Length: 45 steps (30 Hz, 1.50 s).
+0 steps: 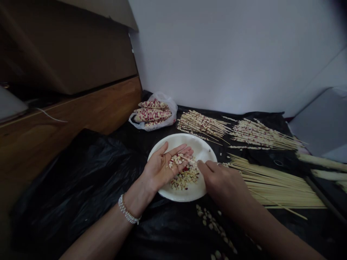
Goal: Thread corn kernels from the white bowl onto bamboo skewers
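The left hand [160, 164] is open wide, palm up, at the 9 o'clock side of the white bowl [208, 151]. A small heap of kernels [176, 161] sits on its palm and fingers. The right hand [223, 180], between 3 and 4 o'clock, is curled nearly closed, thumb and finger pinched on a thin stick [187, 158] that points at the left palm. The stick's tip is too small to see well. More kernels lie in the bowl under the left hand, and some lie on the black sheet [108, 159] at 5 o'clock. Corn [154, 115] in a clear bag [170, 104] is at 11 o'clock. Filled sticks [202, 122] lie at 1 and 2 o'clock, and bare sticks [282, 187] past the right hand, near 3 o'clock.
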Each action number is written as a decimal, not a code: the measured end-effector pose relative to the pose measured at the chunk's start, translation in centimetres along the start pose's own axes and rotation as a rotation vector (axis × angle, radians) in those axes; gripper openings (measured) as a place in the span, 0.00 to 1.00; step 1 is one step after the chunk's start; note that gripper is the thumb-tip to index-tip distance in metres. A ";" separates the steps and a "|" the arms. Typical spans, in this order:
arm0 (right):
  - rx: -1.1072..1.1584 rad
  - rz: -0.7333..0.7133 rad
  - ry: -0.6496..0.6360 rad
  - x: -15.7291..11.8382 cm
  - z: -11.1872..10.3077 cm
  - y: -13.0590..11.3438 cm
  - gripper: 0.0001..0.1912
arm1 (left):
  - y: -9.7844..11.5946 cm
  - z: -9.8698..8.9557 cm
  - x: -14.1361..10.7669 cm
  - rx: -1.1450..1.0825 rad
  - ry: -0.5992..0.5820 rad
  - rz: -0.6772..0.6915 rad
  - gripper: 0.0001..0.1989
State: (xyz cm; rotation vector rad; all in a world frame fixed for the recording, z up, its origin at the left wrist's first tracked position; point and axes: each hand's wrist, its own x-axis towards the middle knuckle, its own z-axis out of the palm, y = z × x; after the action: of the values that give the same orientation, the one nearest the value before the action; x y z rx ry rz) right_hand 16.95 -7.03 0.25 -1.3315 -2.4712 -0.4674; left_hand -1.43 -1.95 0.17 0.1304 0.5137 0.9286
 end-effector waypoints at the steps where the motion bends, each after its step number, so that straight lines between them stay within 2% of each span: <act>1: -0.004 0.030 0.002 0.0 0.0 0.2 0.08 | 0.0 -0.1 0.0 -0.002 -0.004 -0.007 0.27; 6: 0.018 0.075 0.006 0.0 -0.2 0.7 0.08 | -0.1 -0.4 -0.1 0.023 0.003 0.008 0.25; 11: 0.022 0.090 -0.041 0.0 -0.7 0.5 0.07 | -0.4 -0.2 -0.3 0.115 -0.038 0.030 0.32; 14: 0.027 0.098 -0.057 0.1 -1.1 0.6 0.07 | -0.6 -0.2 -0.3 0.133 0.011 0.043 0.28; 17: 0.038 0.086 -0.020 0.1 -1.4 0.7 0.06 | -0.6 -0.5 -0.2 0.127 0.077 0.072 0.23; 20: 0.044 0.072 0.006 0.1 -1.4 0.8 0.07 | -0.3 -0.9 0.0 0.099 0.068 0.072 0.21; 25: 0.048 0.061 0.010 0.0 -1.4 0.4 0.09 | 0.3 -0.4 -0.3 0.029 0.010 0.069 0.30; 31: 0.129 -0.023 -0.085 0.1 -0.7 -0.6 0.11 | 0.3 -0.1 -0.5 -0.010 -0.054 0.082 0.33; 38: 0.061 0.117 -0.112 0.3 -0.1 0.5 0.09 | 0.2 -0.1 -0.6 -0.014 -0.097 0.022 0.31; 45: 0.053 0.166 -0.139 0.4 -1.0 0.9 0.08 | -0.3 0.0 -0.3 0.070 0.012 0.048 0.22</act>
State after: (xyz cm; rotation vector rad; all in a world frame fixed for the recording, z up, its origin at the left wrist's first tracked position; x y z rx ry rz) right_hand 17.61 -6.65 1.49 -1.5801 -2.4346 -0.2777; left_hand -1.36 -2.34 0.17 0.2014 0.5563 0.9586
